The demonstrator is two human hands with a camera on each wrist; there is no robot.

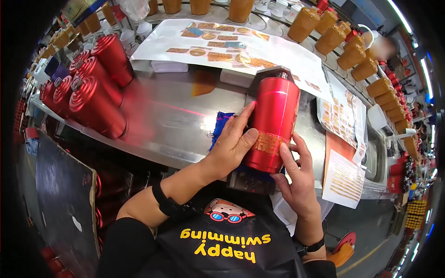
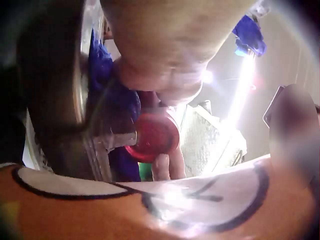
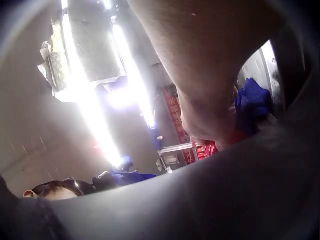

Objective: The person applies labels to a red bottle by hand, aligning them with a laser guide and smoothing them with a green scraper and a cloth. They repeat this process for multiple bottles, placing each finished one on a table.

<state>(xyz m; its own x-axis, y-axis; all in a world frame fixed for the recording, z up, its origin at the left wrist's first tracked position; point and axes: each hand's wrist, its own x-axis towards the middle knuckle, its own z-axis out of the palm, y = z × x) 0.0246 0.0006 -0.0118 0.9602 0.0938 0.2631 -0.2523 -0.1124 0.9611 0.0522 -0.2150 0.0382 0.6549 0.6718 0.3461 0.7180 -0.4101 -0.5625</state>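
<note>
Red metal filled the middle of the head view: a tall red can (image 1: 273, 123) lay tilted on a dark stand (image 1: 248, 180) at the near edge of the steel table (image 1: 176, 125), its lid end pointing away toward the upper part of the frame. That slant seemed to bring the lower band of the can up toward the person, where a gold label (image 1: 268, 143) wrapped it.

The left hand (image 1: 234, 141) lay over the can's left side, fingers straight and close together, the thumb pressed flat on the label's edge, apparently to smooth it down. The right hand (image 1: 296, 178) came up from below on the right, its fingers loosely spread, fingertips touching the can beside the label as if to steady it. A blue cloth (image 1: 220, 127) lay just behind the left hand.

Sheets of gold stickers (image 1: 222, 46) lay across the top of the frame and down the right side, within reach; their print was too small to read. More red cans (image 1: 95, 88) were stacked on their sides at the upper left. The person's dark apron (image 1: 227, 243) read "happy swimming" in yellow. Both wrist views were too blurred to show the grip.
</note>
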